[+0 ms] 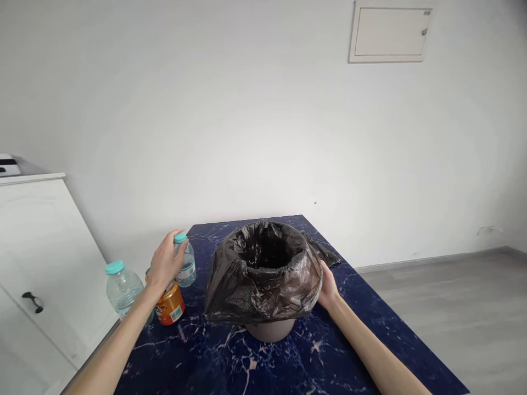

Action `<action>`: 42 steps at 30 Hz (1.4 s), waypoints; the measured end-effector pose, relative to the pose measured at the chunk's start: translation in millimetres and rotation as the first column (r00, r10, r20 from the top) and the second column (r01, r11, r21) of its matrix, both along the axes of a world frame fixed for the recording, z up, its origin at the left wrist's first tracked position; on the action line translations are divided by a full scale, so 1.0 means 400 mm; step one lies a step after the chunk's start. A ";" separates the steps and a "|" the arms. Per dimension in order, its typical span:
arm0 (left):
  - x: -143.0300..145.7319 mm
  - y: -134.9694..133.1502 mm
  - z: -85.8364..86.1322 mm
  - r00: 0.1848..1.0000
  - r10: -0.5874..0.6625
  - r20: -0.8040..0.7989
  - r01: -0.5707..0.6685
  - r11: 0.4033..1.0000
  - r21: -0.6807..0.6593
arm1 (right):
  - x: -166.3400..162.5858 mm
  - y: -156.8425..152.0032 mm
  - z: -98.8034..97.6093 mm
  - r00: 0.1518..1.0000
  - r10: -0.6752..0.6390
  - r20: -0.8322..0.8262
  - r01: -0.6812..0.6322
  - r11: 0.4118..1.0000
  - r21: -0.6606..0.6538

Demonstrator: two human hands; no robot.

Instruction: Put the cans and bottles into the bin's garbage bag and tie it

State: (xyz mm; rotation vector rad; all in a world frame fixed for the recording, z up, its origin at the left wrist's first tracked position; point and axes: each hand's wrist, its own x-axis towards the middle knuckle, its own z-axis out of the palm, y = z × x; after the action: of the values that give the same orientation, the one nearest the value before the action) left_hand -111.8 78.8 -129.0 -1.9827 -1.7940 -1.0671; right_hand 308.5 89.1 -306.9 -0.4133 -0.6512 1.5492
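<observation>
A trash bin [269,331] stands on the table, lined with a black trash bag [259,296] folded over its rim and hanging down outside. My right hand [328,286] grips the bag against the bin's right side, its fingers partly hidden behind the plastic. On the left, my left hand [167,260] closes thumb and fingers around the teal-capped top of a small clear water bottle [187,269], which is upright. Under my left wrist sits an orange can [171,305], partly covered. A larger water bottle [122,288] with a teal cap stands left of my forearm.
The dark blue marble-patterned table [230,365] reaches back to the white wall [255,109]. More black plastic [323,251] lies behind the bin at right. A white cabinet [49,247] is at left, and grey floor [457,296] shows at right.
</observation>
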 end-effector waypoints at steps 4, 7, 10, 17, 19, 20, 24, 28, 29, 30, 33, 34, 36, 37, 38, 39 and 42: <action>0.110 -0.080 0.104 0.989 -0.143 0.045 0.121 0.938 0.325 | -0.007 0.005 -0.011 1.000 0.005 -0.002 -0.005 1.000 -0.016; 0.222 -0.151 0.208 0.880 -0.469 0.079 0.347 0.747 0.568 | -0.014 0.003 -0.015 1.000 0.020 0.011 -0.020 0.999 -0.025; 0.315 -0.205 0.286 0.665 -0.743 0.074 0.513 0.527 0.677 | -0.019 -0.002 -0.014 0.999 0.035 0.029 -0.034 0.999 -0.028; 0.410 -0.207 0.315 0.519 -0.826 0.219 0.742 0.563 0.364 | -0.028 -0.004 0.008 0.994 0.061 0.086 -0.059 0.998 -0.022; 0.427 -0.182 0.304 0.551 -0.796 0.250 0.755 0.603 0.256 | -0.034 -0.011 0.021 0.991 0.082 0.105 -0.081 0.997 -0.019; 0.435 -0.169 0.298 0.575 -0.778 0.252 0.753 0.624 0.209 | -0.038 -0.016 0.029 0.989 0.096 0.114 -0.094 0.995 -0.016; 0.458 -0.119 0.265 0.640 -0.729 0.243 0.746 0.665 0.032 | -0.047 -0.038 0.057 0.982 0.128 0.141 -0.129 0.992 -0.001; 0.460 -0.087 0.234 0.674 -0.689 0.267 0.729 0.678 -0.090 | -0.048 -0.050 0.070 0.979 0.129 0.158 -0.134 0.991 0.021; 0.458 -0.081 0.227 0.683 -0.678 0.272 0.722 0.684 -0.110 | -0.048 -0.052 0.071 0.978 0.131 0.163 -0.137 0.990 0.026; 0.455 -0.075 0.222 0.691 -0.667 0.277 0.715 0.688 -0.127 | -0.048 -0.052 0.073 0.977 0.134 0.168 -0.141 0.989 0.031; 0.444 -0.057 0.208 0.708 -0.640 0.299 0.698 0.698 -0.160 | -0.049 -0.052 0.076 0.974 0.139 0.180 -0.149 0.988 0.043; 0.440 -0.051 0.204 0.712 -0.631 0.307 0.693 0.701 -0.167 | -0.050 -0.052 0.077 0.973 0.139 0.184 -0.150 0.988 0.047; 0.432 -0.037 0.197 0.722 -0.613 0.321 0.681 0.711 -0.174 | -0.052 -0.049 0.078 0.971 0.139 0.192 -0.152 0.987 0.052; 0.429 -0.031 0.193 0.729 -0.604 0.323 0.673 0.718 -0.176 | -0.053 -0.048 0.078 0.971 0.140 0.196 -0.152 0.987 0.052; 0.425 -0.024 0.190 0.737 -0.594 0.322 0.663 0.727 -0.176 | -0.053 -0.046 0.078 0.970 0.139 0.199 -0.152 0.987 0.050; 0.421 -0.018 0.186 0.746 -0.585 0.319 0.653 0.736 -0.177 | -0.053 -0.045 0.078 0.970 0.138 0.202 -0.151 0.987 0.048; 0.413 -0.006 0.179 0.768 -0.559 0.311 0.626 0.758 -0.185 | -0.052 -0.048 0.078 0.968 0.135 0.212 -0.146 0.989 0.037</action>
State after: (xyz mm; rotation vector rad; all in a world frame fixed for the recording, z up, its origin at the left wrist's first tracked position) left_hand 53.2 76.3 -57.4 -2.8385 -1.4922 -1.3312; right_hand 287.6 70.0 -275.7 -0.5041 -0.8988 1.6320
